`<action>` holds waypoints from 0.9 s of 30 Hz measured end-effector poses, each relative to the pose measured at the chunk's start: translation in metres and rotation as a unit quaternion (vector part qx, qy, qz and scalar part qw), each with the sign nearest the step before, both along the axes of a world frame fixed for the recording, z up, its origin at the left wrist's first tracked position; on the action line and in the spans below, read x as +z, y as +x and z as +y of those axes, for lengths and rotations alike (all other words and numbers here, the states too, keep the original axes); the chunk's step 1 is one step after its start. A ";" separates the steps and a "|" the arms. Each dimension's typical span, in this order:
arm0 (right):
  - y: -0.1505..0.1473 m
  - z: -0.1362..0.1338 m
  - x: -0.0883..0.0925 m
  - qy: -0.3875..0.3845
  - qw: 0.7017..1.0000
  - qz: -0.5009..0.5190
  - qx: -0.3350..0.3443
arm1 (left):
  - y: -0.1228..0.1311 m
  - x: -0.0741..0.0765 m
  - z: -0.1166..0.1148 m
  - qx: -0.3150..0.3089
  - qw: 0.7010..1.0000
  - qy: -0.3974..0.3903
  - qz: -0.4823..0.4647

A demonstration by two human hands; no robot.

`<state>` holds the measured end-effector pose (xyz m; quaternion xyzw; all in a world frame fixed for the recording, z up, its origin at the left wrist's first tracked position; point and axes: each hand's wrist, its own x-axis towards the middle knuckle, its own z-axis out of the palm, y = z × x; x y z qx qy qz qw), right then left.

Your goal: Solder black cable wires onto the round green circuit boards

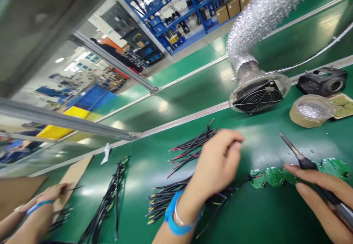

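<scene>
Over the green worktop, the left hand is curling its fingers inward; whether they are pinching anything, I cannot tell. The right hand is gripping a soldering iron between parted fingers, near circuit boards lying well in from the far edge.

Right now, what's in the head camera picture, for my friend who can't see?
The person's right hand holds a soldering iron near round green circuit boards on a green bench. The left hand is near black wires.
</scene>
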<state>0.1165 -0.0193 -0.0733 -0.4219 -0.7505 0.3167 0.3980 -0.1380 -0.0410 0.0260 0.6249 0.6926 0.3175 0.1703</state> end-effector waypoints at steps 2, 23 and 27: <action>-0.012 0.003 0.020 -0.002 1.000 0.024 0.004 | 0.035 0.003 -0.010 -0.095 0.992 -0.032 -0.070; 0.033 0.023 0.011 0.001 0.998 -0.056 0.037 | 0.074 -0.055 0.002 -0.036 0.974 -0.219 -0.038; 0.039 0.024 0.005 -0.015 0.998 -0.059 0.011 | 0.071 -0.057 0.005 -0.031 0.976 -0.212 -0.027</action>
